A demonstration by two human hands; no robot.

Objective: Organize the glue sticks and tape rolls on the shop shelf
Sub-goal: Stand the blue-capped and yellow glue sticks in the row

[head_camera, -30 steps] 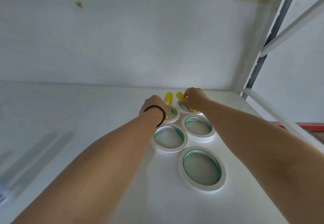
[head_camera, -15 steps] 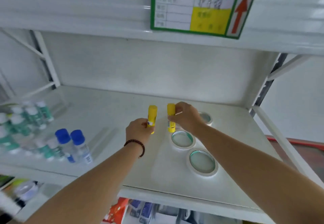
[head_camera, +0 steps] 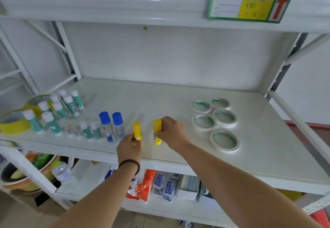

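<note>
Left of five tape rolls [head_camera: 225,117], left hand [head_camera: 129,148] and right hand [head_camera: 171,132] each grip one of two yellow glue sticks [head_camera: 137,131].

glue sticks: two yellow, capped, upright, side by side near the shelf [head_camera: 160,99] front edge; left one [head_camera: 137,131] gripped low by the left hand [head_camera: 129,148]; right one [head_camera: 157,131] pinched by the right hand [head_camera: 172,134]
tape rolls: five white rolls [head_camera: 217,120] with green-tinted cores, lying flat, clustered at 3 o'clock from the sticks; the nearest roll [head_camera: 224,140] at the cluster's 6 o'clock
</note>
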